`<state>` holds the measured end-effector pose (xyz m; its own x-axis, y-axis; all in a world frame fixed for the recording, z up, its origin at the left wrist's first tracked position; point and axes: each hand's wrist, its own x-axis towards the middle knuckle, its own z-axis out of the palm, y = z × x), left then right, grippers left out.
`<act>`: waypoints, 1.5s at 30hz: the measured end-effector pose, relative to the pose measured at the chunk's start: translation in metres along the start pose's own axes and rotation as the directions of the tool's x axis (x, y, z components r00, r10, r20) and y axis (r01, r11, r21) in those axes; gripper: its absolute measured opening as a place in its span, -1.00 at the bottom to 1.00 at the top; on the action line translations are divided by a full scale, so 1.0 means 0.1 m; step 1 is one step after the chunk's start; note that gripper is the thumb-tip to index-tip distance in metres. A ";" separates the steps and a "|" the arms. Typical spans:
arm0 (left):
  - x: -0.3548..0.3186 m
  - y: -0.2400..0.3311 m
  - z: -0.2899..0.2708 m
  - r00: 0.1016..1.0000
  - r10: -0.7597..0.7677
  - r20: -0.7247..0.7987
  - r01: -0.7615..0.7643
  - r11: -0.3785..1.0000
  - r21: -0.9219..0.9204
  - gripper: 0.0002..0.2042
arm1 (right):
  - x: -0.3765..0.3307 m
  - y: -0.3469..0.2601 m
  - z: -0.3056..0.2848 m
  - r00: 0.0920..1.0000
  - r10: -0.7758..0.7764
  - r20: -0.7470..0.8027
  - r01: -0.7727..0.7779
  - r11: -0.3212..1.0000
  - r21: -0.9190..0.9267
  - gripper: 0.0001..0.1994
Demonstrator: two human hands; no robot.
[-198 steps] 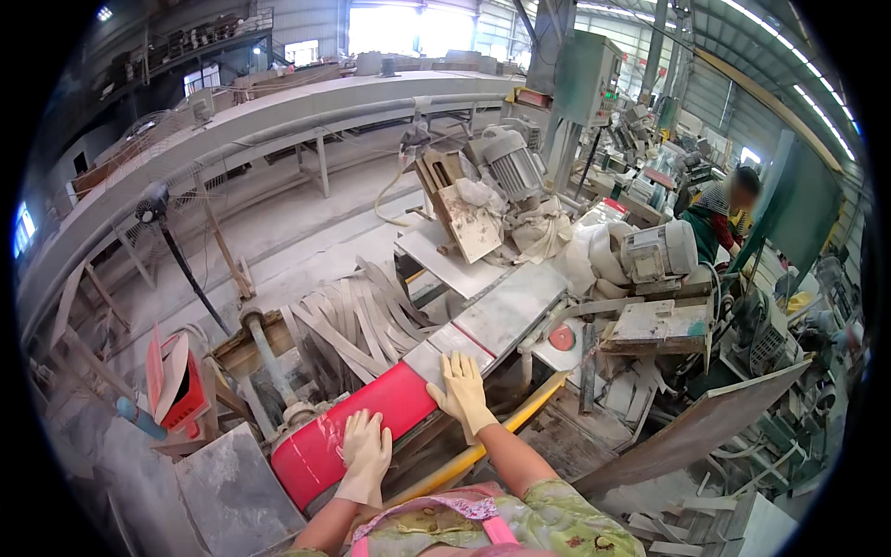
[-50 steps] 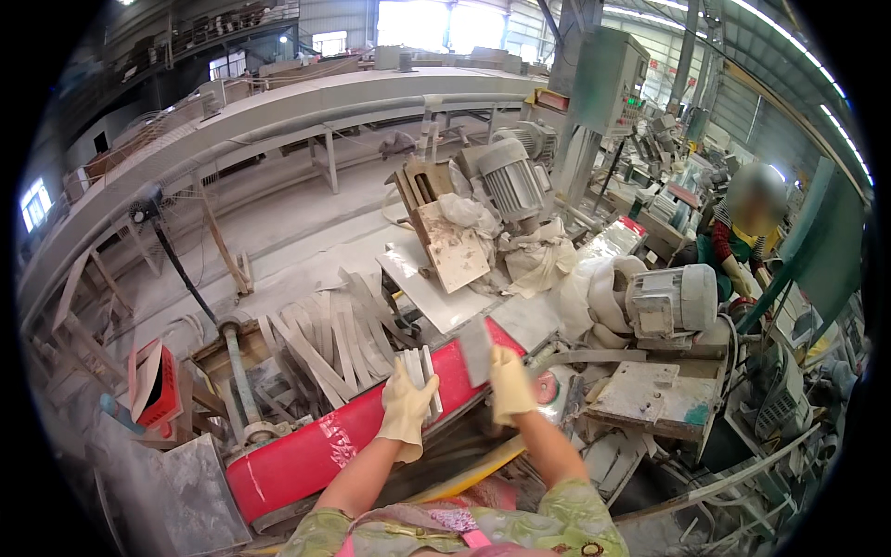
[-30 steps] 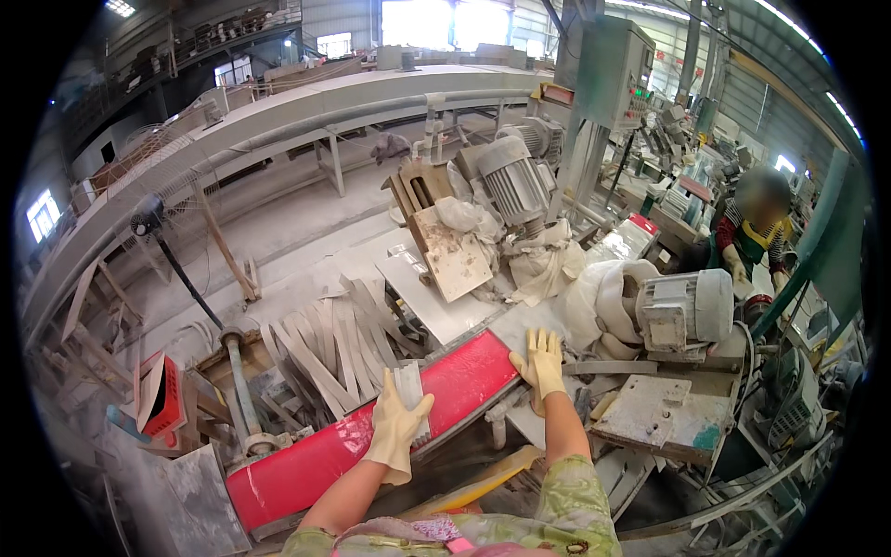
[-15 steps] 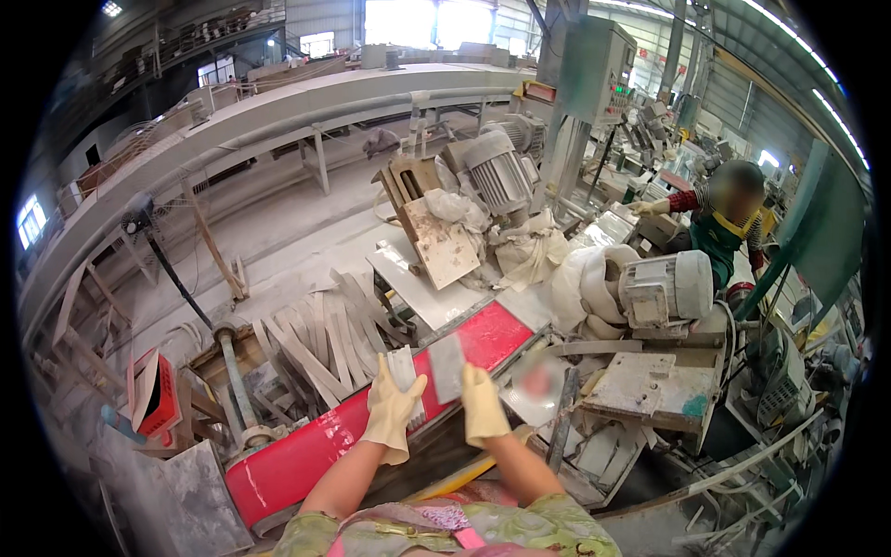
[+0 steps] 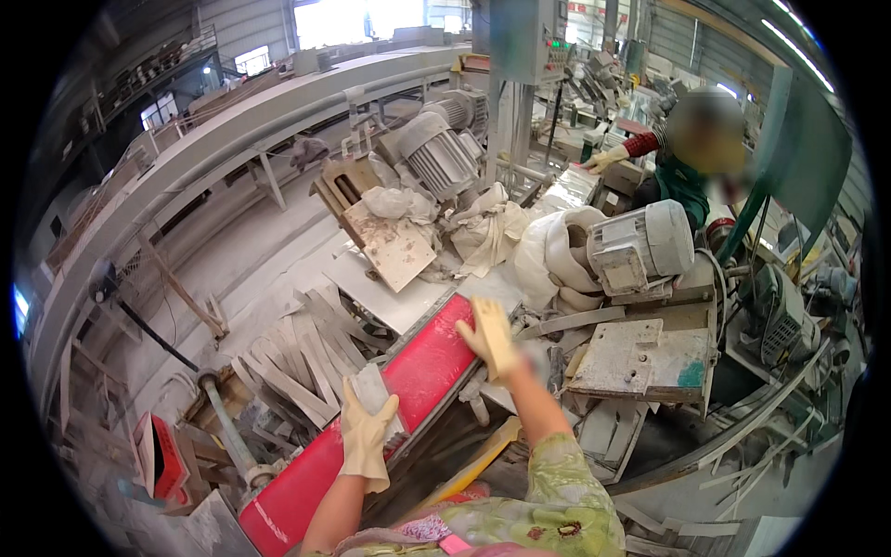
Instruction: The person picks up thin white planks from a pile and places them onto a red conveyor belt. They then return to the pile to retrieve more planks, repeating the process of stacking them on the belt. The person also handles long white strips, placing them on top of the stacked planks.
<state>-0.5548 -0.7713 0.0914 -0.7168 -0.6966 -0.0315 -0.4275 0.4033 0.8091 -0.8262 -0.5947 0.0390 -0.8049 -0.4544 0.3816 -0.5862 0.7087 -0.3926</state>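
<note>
- Left hand, gloved, fingers curled around a pale stone strip that stands upright above the palm.
- Right hand lies flat, fingers spread, on the red slab beneath both hands.

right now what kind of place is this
Likely a stone or tile cutting workshop: dust-caked electric motors, a heap of pale offcut strips beside a long red machine bed, and a big industrial hall.

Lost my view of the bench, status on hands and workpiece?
Left hand grips a pale strip above the red table. Right hand flat on red table's far end. Cut strips piled left.
</note>
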 end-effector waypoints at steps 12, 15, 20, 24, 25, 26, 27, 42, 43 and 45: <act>-0.03 0.00 -0.02 0.999 -0.036 0.005 0.036 0.997 -0.072 0.10 | 0.25 0.77 0.15 0.999 0.005 0.049 0.016 0.914 -0.406 -0.29; -0.05 -0.02 -0.03 1.000 -0.024 -0.020 0.023 0.997 -0.068 0.10 | 0.40 0.63 -0.08 0.972 0.131 0.195 -0.077 0.963 -0.259 -0.41; -0.07 -0.05 -0.06 0.998 0.035 -0.048 -0.037 0.998 -0.048 0.10 | 0.27 0.02 -0.29 0.902 0.401 0.160 -0.432 0.820 0.377 -0.49; -0.08 -0.08 -0.07 0.998 0.016 -0.058 -0.016 1.000 -0.001 0.08 | -0.63 -0.68 -0.20 0.856 0.370 0.360 -0.511 0.510 0.692 -0.55; -0.07 -0.10 -0.07 0.998 0.013 -0.053 -0.014 1.000 -0.021 0.07 | -0.82 -0.86 -0.17 0.812 0.373 0.449 -0.583 0.476 0.659 -0.56; -0.06 -0.12 -0.07 0.999 0.018 -0.051 -0.019 0.999 -0.031 0.07 | -1.03 -1.03 -0.15 0.819 0.346 0.458 -0.574 0.485 0.660 -0.55; -0.06 -0.14 -0.06 0.997 0.032 -0.064 -0.035 0.999 -0.041 0.07 | -1.21 -1.21 -0.14 0.841 0.303 0.448 -0.541 0.480 0.691 -0.55; -0.13 0.13 -0.22 0.994 -0.098 0.040 0.100 0.993 -0.065 0.13 | -1.90 -2.07 -0.40 0.873 0.096 0.477 -0.389 0.728 0.564 -0.28; -0.17 0.19 -0.20 0.995 -0.094 0.034 0.094 0.996 0.003 0.14 | -1.93 -2.11 -0.42 0.880 0.112 0.462 -0.388 0.731 0.561 -0.26; -0.24 0.28 -0.14 0.996 -0.093 -0.001 0.092 0.983 0.160 0.16 | -1.95 -2.15 -0.45 0.867 0.180 0.464 -0.432 0.735 0.522 -0.23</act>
<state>-0.5423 -0.7518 0.1233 -0.6737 -0.7314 -0.1060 -0.5739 0.4273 0.6986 -0.5385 -0.6344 0.0864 -0.8464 -0.5168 -0.1284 -0.1311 0.4359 -0.8904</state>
